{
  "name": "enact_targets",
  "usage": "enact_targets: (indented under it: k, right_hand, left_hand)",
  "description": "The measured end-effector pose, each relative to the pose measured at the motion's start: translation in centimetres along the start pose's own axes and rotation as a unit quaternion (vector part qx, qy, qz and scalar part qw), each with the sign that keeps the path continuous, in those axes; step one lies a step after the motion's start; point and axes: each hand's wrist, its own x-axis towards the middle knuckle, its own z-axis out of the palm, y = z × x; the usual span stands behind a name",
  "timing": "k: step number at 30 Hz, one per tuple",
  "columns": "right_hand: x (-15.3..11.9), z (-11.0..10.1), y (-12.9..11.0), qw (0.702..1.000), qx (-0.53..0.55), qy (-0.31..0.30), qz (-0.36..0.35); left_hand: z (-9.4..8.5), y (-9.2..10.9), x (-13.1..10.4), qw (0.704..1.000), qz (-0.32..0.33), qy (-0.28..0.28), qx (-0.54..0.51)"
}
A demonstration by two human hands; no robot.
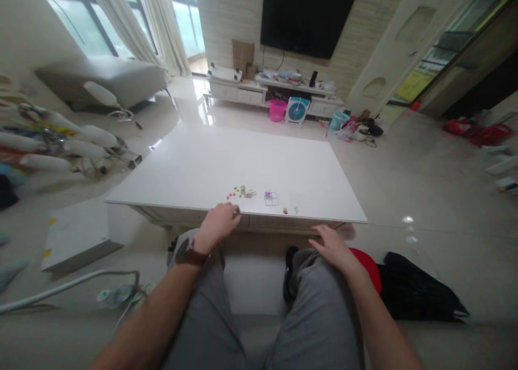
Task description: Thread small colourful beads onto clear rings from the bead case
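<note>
The left hand [219,224] and right hand [331,246] are near a white table [243,157] bearing small coloured pieces [231,194].

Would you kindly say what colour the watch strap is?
The watch strap is brown; see the head view.

The single head-worn view looks forward and down from above the near side of the white coffee table [243,154], close to its near edge, and wide enough to take in gray trousers [324,310] before it and the wall-mounted television [309,16] beyond it.

The case [272,201] lies on the table [243,154].
</note>
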Motion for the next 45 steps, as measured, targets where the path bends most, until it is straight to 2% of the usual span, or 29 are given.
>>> enact_targets:
  k: [2, 4, 6, 8, 12, 18, 21, 25, 31, 36, 40, 45]
  right_hand:
    - [-5.2, 1.9, 0.5, 0.999, -0.035, 0.012, 0.033]
    - [-9.4, 3.8, 0.3, 0.994, -0.074, 0.056, 0.053]
    - [-11.9, 5.3, -0.3, 0.989, -0.095, 0.080, 0.079]
    - [-12.8, 6.1, -1.1, 0.987, -0.100, 0.084, 0.094]
    - [-11.4, 6.2, -2.4, 0.986, -0.100, 0.081, 0.103]
    - [-9.7, 6.1, -4.8, 0.983, -0.101, 0.083, 0.129]
    - [-10.4, 6.1, -5.4, 0.982, -0.105, 0.080, 0.135]
    - [-12.1, 5.8, -5.0, 0.976, -0.111, 0.083, 0.165]
    - [-15.0, 5.7, -3.7, 0.951, -0.166, 0.122, 0.229]
    - [-15.5, 5.8, -3.3, 0.947, -0.176, 0.131, 0.233]
    - [-14.3, 6.3, -4.0, 0.955, -0.168, 0.114, 0.218]
    - [-12.3, 6.8, -6.3, 0.964, -0.162, 0.099, 0.187]
  left_hand:
    - [1.3, -0.4, -5.9, 0.998, -0.036, 0.011, 0.056]
    - [2.9, 0.0, -11.0, 0.992, -0.056, 0.063, 0.090]
    - [4.4, 1.1, -14.5, 0.989, -0.069, 0.073, 0.108]
    - [5.3, 2.5, -16.3, 0.988, -0.069, 0.061, 0.120]
    - [5.2, 4.3, -16.2, 0.988, -0.066, 0.066, 0.124]
    - [4.7, 5.0, -15.2, 0.987, -0.062, 0.089, 0.119]
    - [4.8, 5.4, -15.3, 0.991, -0.043, 0.082, 0.097]
    - [5.1, 6.0, -14.7, 0.994, -0.005, 0.091, 0.066]
    - [7.2, 7.1, -13.6, 0.990, 0.072, 0.117, 0.035]
    - [8.3, 8.1, -13.4, 0.987, 0.093, 0.129, 0.029]
    - [8.3, 7.7, -13.7, 0.987, 0.083, 0.132, 0.031]
    - [7.7, 5.4, -14.4, 0.988, 0.047, 0.137, 0.058]
